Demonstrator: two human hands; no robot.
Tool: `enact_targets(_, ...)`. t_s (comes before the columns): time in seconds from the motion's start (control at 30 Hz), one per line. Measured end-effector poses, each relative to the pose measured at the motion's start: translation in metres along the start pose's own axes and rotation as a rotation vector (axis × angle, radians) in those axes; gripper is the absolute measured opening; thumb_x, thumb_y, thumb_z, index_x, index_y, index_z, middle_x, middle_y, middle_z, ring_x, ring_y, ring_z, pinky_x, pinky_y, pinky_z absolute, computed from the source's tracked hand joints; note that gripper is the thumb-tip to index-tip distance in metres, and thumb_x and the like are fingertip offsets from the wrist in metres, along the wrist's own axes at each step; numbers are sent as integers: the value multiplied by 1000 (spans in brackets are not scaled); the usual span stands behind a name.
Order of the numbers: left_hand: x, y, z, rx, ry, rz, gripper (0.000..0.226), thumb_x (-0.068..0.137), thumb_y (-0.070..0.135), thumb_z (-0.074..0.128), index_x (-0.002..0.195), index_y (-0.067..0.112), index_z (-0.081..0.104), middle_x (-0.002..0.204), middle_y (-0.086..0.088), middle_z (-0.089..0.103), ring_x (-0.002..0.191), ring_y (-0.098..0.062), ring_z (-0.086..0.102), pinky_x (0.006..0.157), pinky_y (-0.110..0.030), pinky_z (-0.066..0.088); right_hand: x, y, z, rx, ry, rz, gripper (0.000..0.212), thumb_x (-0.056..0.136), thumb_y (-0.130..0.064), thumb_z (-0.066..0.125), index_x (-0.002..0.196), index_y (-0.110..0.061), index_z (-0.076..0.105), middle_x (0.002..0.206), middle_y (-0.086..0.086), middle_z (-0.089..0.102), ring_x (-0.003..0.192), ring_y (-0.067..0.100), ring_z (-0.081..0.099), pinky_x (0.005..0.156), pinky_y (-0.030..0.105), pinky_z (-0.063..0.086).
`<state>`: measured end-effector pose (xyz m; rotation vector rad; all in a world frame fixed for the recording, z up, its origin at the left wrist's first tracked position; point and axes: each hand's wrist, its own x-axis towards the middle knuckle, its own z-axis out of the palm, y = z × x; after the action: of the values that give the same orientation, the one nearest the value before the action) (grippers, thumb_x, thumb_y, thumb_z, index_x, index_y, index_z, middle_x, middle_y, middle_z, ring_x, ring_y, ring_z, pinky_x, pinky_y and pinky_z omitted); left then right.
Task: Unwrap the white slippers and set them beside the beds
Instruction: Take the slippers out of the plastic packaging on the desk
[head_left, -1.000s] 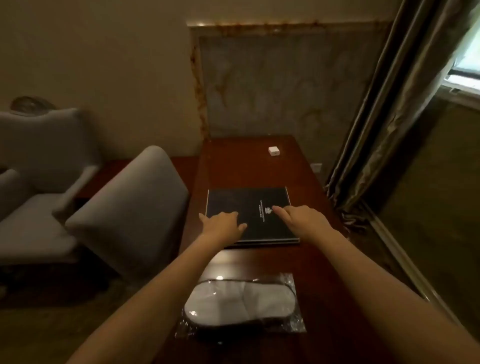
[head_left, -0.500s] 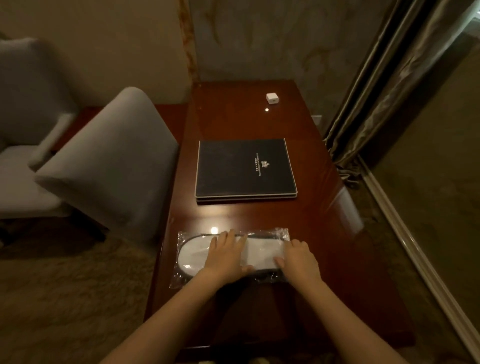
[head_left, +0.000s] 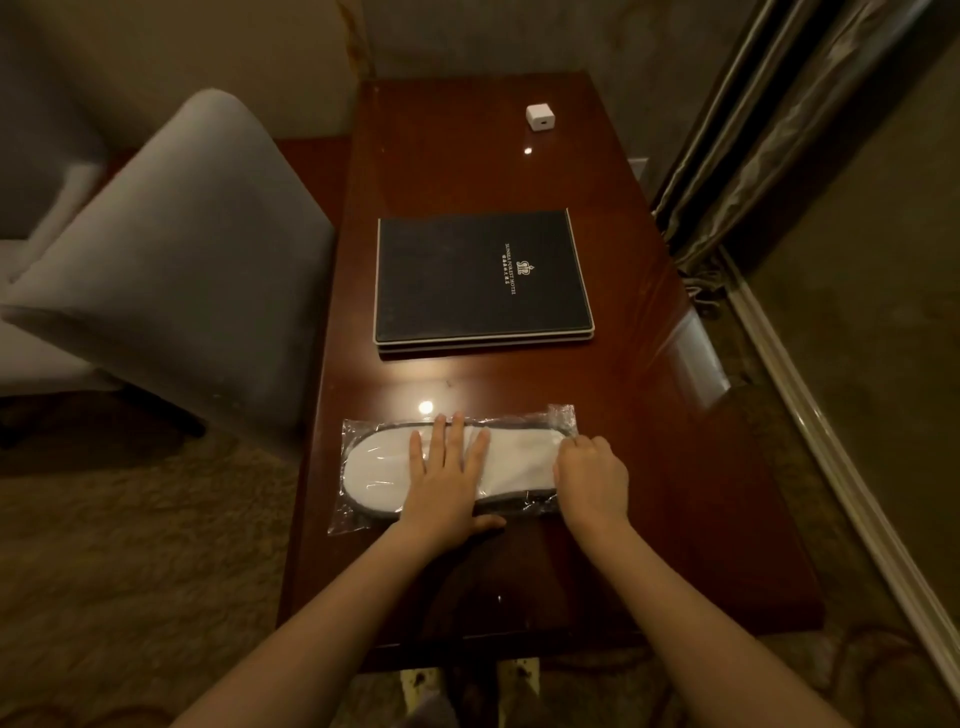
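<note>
left hand (head_left: 447, 480) flat on wrapped slippers (head_left: 382, 467), right hand (head_left: 592, 475) pinching

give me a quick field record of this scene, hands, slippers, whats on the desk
left hand: left hand flat, fingers spread, pressing on the wrapped slippers
right hand: right hand curled at the wrapper's right end, apparently pinching the plastic
slippers: white slippers still sealed in a clear plastic wrapper, lying crosswise near the desk's front
desk: dark wooden desk
other items: black hotel folder mid-desk; small white cube at the far end
seating: grey chair left of the desk
</note>
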<state>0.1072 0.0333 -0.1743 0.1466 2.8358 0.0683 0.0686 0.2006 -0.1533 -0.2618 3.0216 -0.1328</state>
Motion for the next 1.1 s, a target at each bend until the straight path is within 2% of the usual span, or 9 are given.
enact_targets(0.17, 1, -1, 0, -11, 18, -5, 101, 77, 70, 44, 145, 20, -11, 155, -18, -16, 140, -38, -20, 109, -56, -17, 8, 31, -2, 268, 133, 201, 16, 91, -10, 47, 87, -6, 62, 83, 8, 65, 67, 17, 52, 52, 21, 33)
enact_targets(0.27, 1, -1, -1, -11, 16, 5, 99, 78, 69, 43, 145, 20, -11, 155, -18, -14, 141, -37, -19, 110, -55, -16, 3, 58, 3, 398, 94, 238, 13, 90, -14, 53, 82, -9, 62, 82, 6, 63, 72, 17, 55, 59, 24, 37)
enact_targets(0.37, 0, -2, -5, -25, 12, 5, 102, 77, 67, 49, 145, 20, -11, 156, -17, -9, 143, -35, -14, 112, -56, -11, 3, 69, 4, 483, 32, 254, 12, 90, -12, 53, 90, -8, 64, 92, 6, 63, 84, 22, 58, 70, 31, 45)
enact_targets(0.47, 3, -3, -13, -61, 12, -2, 110, 72, 67, 57, 144, 22, -13, 156, -13, 2, 144, -33, -4, 115, -56, -2, 8, 69, -6, 590, 161, 300, 15, 88, -11, 55, 101, -10, 62, 97, 3, 61, 85, 18, 57, 74, 30, 47)
enact_targets(0.53, 7, -4, -18, -45, 27, -7, 117, 66, 70, 59, 144, 23, -13, 152, -11, 12, 142, -31, 5, 115, -56, 4, 12, 65, -11, 624, 196, 225, 14, 87, -13, 58, 100, -12, 63, 95, 1, 61, 83, 14, 56, 74, 28, 47)
enact_targets(0.6, 10, -6, -19, -19, 28, -9, 119, 62, 73, 59, 144, 24, -12, 152, -11, 12, 142, -31, 3, 113, -58, -3, 17, 58, -12, 606, 44, 128, 15, 86, -21, 61, 99, -14, 64, 95, 1, 64, 81, 13, 57, 73, 26, 50)
enact_targets(0.7, 12, -10, -14, 6, 10, 9, 116, 62, 78, 52, 145, 25, -10, 157, -14, -3, 143, -32, -13, 108, -58, -18, 25, 51, -7, 583, -218, 94, 25, 87, -27, 60, 107, -12, 63, 101, 2, 66, 77, 9, 55, 67, 18, 44)
enact_targets(0.9, 10, -14, -14, -83, 93, 36, 110, 58, 79, 52, 143, 25, 7, 145, -9, 26, 137, -29, 15, 112, -57, -8, 34, 55, -6, 722, -209, 107, 26, 95, -10, 41, 110, -8, 63, 90, 6, 64, 50, 7, 45, 40, 10, 35)
enact_targets(1.1, 2, -18, -19, -108, 184, 12, 109, 56, 76, 53, 143, 27, 8, 140, -8, 29, 134, -27, 19, 113, -54, 1, 35, 53, -28, 1011, -292, 76, 24, 94, -17, 49, 114, -14, 60, 88, -2, 64, 71, 16, 61, 51, 11, 45)
